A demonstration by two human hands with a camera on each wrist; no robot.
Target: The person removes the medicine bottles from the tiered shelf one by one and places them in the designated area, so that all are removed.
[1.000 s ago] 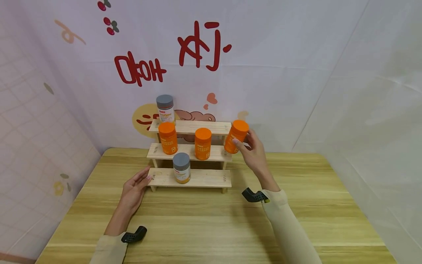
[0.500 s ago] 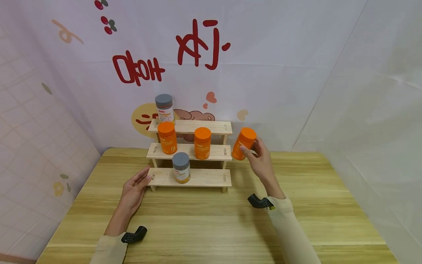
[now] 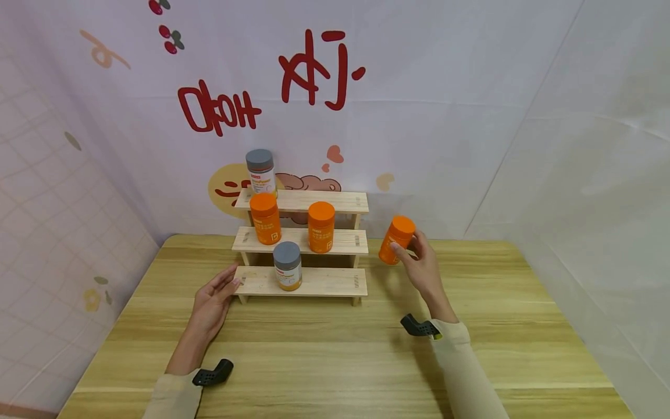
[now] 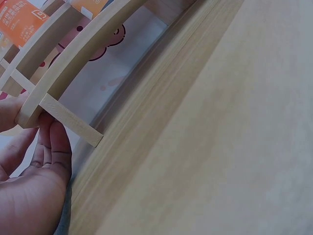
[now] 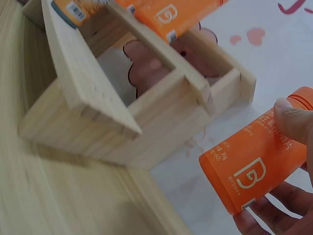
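In the head view my right hand (image 3: 426,273) holds an orange bottle (image 3: 394,247), tilted and off the table, to the right of a three-step wooden display rack (image 3: 330,282). The right wrist view shows the thumb across the orange bottle (image 5: 254,161) and fingers on its other side. At the rack's left end my left hand (image 3: 211,305) grips the lowest step, thumb on top. In the left wrist view its fingers (image 4: 57,147) lie beneath the board. Two orange bottles, the left one (image 3: 266,221) and the right one (image 3: 321,230), stand on the middle step.
A grey-lidded jar (image 3: 288,267) stands on the lowest step, and another grey-lidded jar (image 3: 260,171) on the top step's left end. A printed white cloth (image 3: 429,116) hangs behind the wood-grain table (image 3: 324,361) and along both sides.
My right hand has carried the orange bottle away from the middle step's right end, rightward and down. The left hand keeps its grip on the rack's lowest step.
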